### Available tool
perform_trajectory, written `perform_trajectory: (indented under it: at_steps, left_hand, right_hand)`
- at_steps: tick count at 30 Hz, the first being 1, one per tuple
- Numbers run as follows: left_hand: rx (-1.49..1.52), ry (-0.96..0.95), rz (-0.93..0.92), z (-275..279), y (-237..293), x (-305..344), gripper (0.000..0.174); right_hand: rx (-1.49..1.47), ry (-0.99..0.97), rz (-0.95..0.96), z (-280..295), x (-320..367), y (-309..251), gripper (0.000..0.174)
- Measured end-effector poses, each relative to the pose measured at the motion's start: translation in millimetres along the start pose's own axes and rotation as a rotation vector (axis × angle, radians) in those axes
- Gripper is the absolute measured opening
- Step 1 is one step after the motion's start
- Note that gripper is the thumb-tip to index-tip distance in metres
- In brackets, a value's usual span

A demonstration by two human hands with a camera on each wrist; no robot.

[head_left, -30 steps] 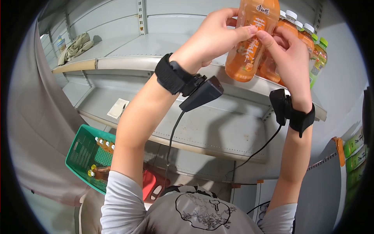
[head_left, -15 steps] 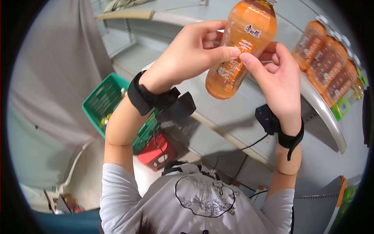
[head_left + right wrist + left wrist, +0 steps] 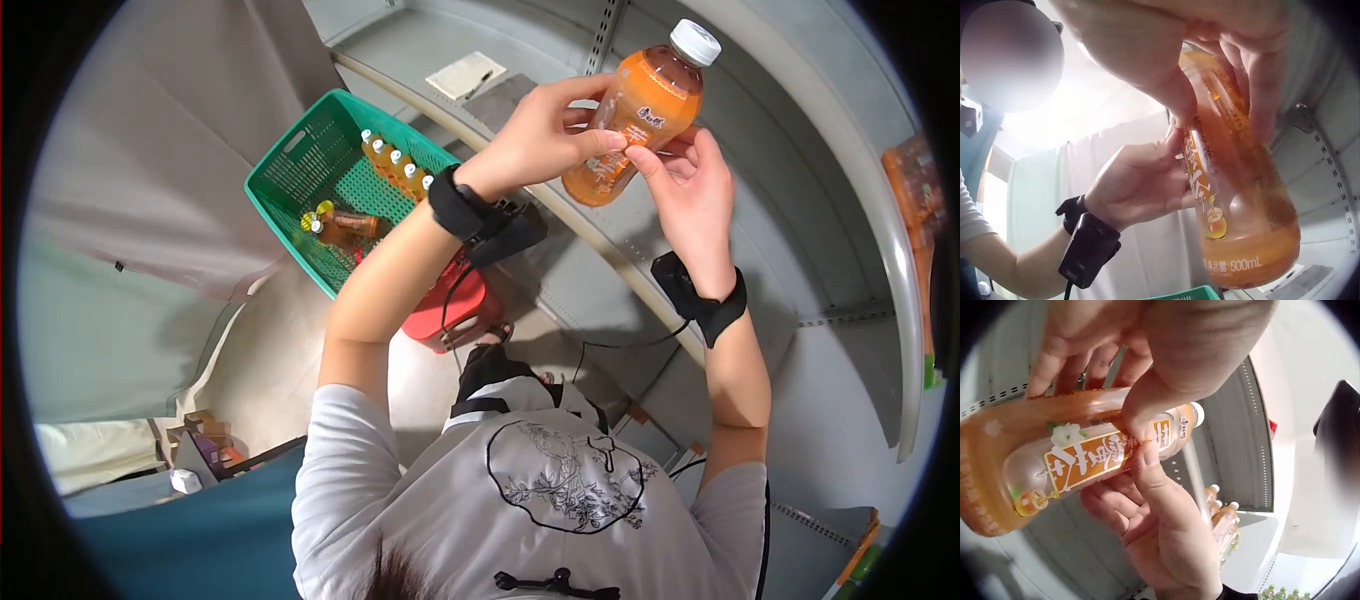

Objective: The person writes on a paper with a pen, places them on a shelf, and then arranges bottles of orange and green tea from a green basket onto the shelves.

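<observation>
Both hands hold one bottle of orange-brown drink [image 3: 655,100] with a white cap and an orange label, tilted with its cap up and to the right in the head view. The left hand [image 3: 548,138] grips it from the left, thumb across the label. From the right, the right hand [image 3: 692,190] grips the lower half, its thumb tip beside the left thumb. Printed characters and a white flower show on the bottle [image 3: 1091,447] in the left wrist view. Its base, marked 500mL, faces the camera in the right wrist view.
A green basket [image 3: 290,150] at the left holds a row of white-capped bottles [image 3: 398,168] and a few lying bottles [image 3: 350,225]. Beside it is a red stool [image 3: 455,310]. A notepad with a pen [image 3: 465,75] lies on the shelf. More orange bottles [image 3: 915,190] stand at the far right.
The head view has turned from the upper shelf toward the basket. The bottle has moved away from the other shelf bottles, over the lower shelf, still in both hands.
</observation>
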State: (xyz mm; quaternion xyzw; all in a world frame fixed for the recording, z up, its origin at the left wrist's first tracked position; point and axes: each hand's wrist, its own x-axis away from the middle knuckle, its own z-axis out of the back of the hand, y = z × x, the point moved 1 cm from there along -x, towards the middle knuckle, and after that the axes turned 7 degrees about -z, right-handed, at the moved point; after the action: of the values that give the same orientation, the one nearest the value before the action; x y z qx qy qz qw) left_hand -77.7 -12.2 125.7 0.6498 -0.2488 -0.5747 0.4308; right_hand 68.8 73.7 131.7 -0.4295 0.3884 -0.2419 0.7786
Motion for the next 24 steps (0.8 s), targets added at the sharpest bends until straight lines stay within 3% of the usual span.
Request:
perform_trajectory:
  at_steps: [3,11,18,24]
  left_hand:
    - [-0.044,-0.056,-0.031,16,-50,-9,0.049]
    - [0.182,-0.118,0.267,36,-191,-11,0.050]
    - [0.210,-0.139,0.293,41,-247,-10,0.053]
    - [0.204,-0.125,0.312,48,-289,-8,0.055]
  right_hand:
    - [-0.007,0.037,-0.082,-25,-13,44,0.033]
    - [0.054,0.134,-0.278,-74,-21,166,0.030]
    - [0.101,0.117,-0.377,-89,-27,223,0.032]
    - [0.169,0.175,-0.316,-107,-29,253,0.035]
